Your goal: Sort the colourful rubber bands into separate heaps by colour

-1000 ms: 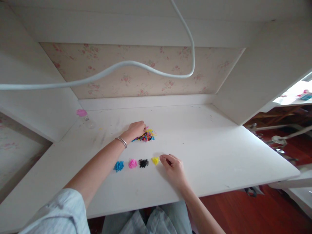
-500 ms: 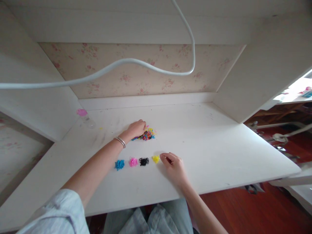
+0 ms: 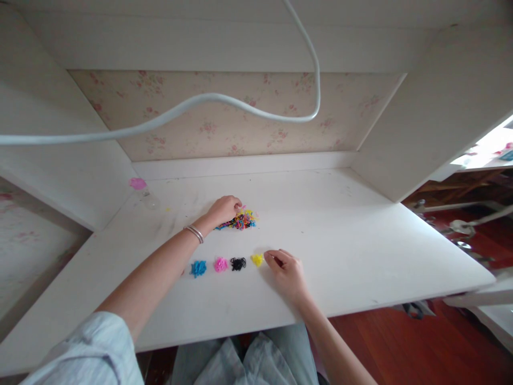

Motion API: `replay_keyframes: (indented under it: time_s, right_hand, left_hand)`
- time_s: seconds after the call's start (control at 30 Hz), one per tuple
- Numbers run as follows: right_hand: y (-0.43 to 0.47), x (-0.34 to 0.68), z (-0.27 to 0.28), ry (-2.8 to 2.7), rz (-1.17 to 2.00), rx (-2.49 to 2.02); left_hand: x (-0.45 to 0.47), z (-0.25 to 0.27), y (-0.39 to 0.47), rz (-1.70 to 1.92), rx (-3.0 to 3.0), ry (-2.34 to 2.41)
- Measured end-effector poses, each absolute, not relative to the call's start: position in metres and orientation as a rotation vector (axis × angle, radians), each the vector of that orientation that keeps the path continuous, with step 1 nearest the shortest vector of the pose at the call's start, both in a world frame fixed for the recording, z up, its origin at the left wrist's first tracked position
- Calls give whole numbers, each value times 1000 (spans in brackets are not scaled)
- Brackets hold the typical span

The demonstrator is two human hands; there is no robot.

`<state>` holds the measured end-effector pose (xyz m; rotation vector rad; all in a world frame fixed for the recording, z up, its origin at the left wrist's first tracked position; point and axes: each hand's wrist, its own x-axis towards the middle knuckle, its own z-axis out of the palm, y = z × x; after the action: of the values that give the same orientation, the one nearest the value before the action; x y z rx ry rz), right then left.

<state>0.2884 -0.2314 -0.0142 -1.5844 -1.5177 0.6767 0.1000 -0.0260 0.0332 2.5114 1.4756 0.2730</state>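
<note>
My left hand [image 3: 224, 210] reaches to the far side of a mixed heap of small colourful rubber bands [image 3: 244, 220]. Its fingers are curled together at the heap's upper left edge, and what they pinch is too small to make out. My right hand [image 3: 287, 271] rests just right of a small pile of yellow rubber bands [image 3: 257, 260], thumb and fingertips pressed together; anything in them is hidden. In a row to the left lie piles of black rubber bands [image 3: 238, 264], pink rubber bands [image 3: 220, 264] and blue rubber bands [image 3: 198, 268].
A clear container [image 3: 149, 200] and a pink piece [image 3: 138, 183] lie at the white desk's back left corner. A white cable [image 3: 216, 98] hangs across the view above. Side panels [image 3: 420, 107] bound the desk [image 3: 340, 256].
My left hand has shifted very slightly at the mixed heap, its fingertips staying close to it. The right hand keeps its place beside the yellow pile. The view has moved a little.
</note>
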Motion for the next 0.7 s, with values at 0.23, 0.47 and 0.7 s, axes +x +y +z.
replay_keyframes:
  time_s: [0.23, 0.47, 0.7]
  right_hand:
    - [-231, 288, -13, -1514, 678, -1574]
    - [-232, 289, -14, -1515, 679, -1563]
    - [-231, 288, -15, -1508, 677, -1572]
  left_hand:
    - [100, 32, -25, 347, 2468, 1427]
    - [95, 32, -26, 396, 2349, 1461]
    - [89, 37, -29, 448, 2262, 1464]
